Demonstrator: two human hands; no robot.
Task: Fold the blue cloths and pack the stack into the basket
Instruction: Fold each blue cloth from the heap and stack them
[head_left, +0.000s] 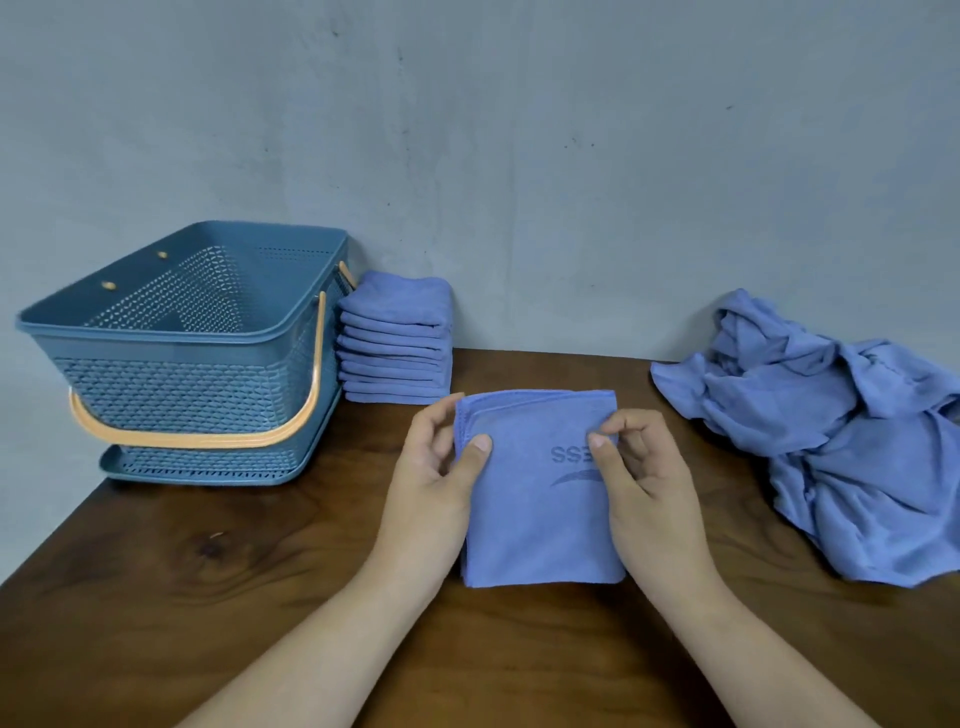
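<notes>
A folded blue cloth (540, 514) with a dark printed logo lies on the wooden table in front of me. My left hand (434, 473) pinches its left edge, thumb on top and fingers curled underneath. My right hand (636, 467) pinches its right edge near the logo. A stack of folded blue cloths (396, 343) stands against the wall, right beside the blue plastic basket (171, 332) with orange handles. The basket's inside looks empty. A crumpled heap of unfolded blue cloths (841, 431) lies at the right.
The dark wooden table (234, 582) ends at a grey wall (519, 156) close behind the basket and the stack. The table's left edge runs diagonally below the basket. The basket's orange handle (208, 439) hangs down over its front side.
</notes>
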